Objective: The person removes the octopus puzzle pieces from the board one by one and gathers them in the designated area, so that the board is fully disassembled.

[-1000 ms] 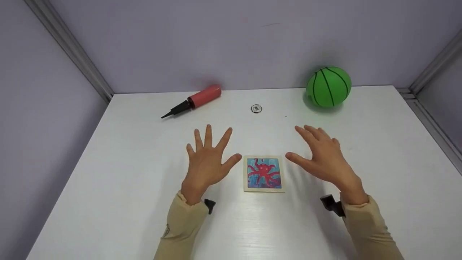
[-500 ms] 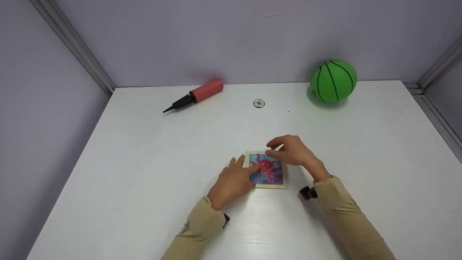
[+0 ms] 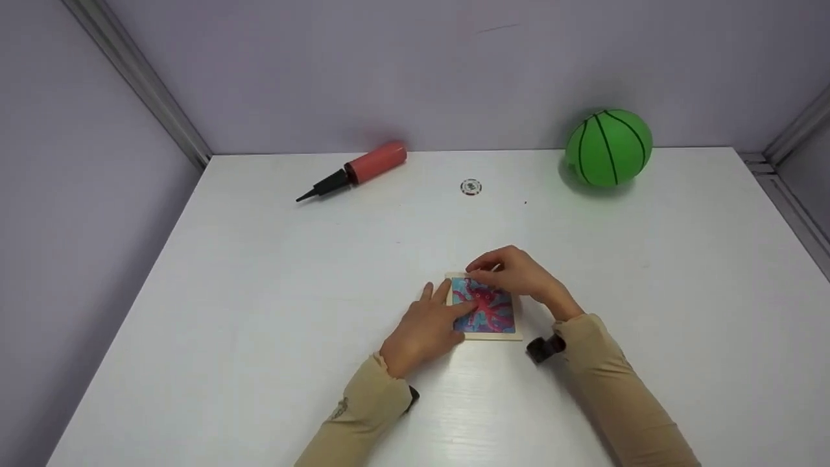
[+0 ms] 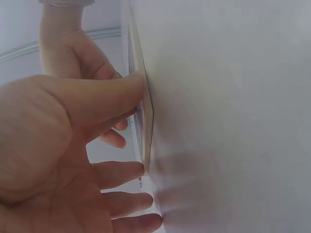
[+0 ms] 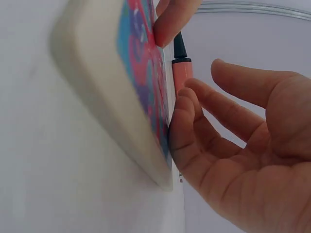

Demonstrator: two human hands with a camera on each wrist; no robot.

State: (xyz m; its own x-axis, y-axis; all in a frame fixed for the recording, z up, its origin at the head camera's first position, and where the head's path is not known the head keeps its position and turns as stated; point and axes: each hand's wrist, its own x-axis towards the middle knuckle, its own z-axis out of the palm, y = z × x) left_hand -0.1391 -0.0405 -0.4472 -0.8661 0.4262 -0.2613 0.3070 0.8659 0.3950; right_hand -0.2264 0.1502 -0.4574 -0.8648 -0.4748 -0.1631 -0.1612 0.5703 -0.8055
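A square picture board (image 3: 496, 319), with a pink octopus on blue inside a pale wooden frame, lies flat on the white table. My left hand (image 3: 423, 325) rests at its left side with fingers spread. The index finger reaches onto the picture, while the thumb touches the front edge of the frame (image 4: 147, 109). Over the far edge is my right hand (image 3: 519, 272), its fingers bent. In the right wrist view those bent fingers (image 5: 182, 131) lie against the picture, and a gap separates the thumb from them.
At the back left lies a red hand pump (image 3: 377, 163) with a black nozzle. A round poker chip (image 3: 471, 187) sits behind the board. The green ball (image 3: 609, 149) with black lines stands at the back right, near the grey back wall (image 3: 428, 78).
Both hands have come inward from either side of the board. The left hand now touches it; the right hand has moved to its far edge with fingers bent.
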